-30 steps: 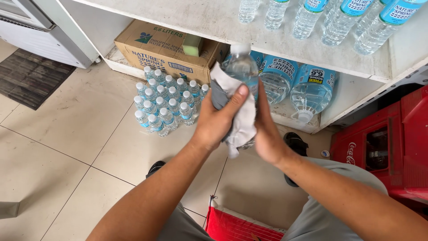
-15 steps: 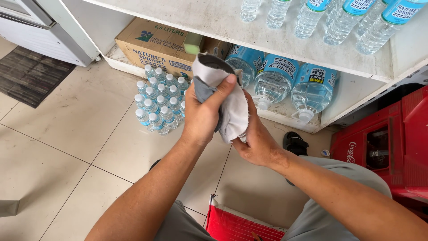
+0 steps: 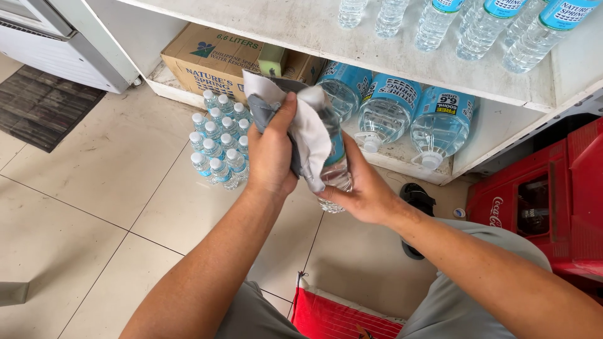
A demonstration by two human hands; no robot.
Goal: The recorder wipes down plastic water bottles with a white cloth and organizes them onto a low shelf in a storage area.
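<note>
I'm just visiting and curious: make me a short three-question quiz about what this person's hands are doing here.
1. True or false: the left hand presses a cloth against the bottle.
2. Which hand grips the water bottle from below? A) left B) right C) neither
3. Fill in: on the floor beside the hands stands a wrapped pack of small ______.

Key
1. True; the white and grey cloth is wrapped over the bottle's upper part.
2. B; the right hand holds the bottle's lower part.
3. Bottles, with pale caps, in front of a cardboard box under the shelf.
</note>
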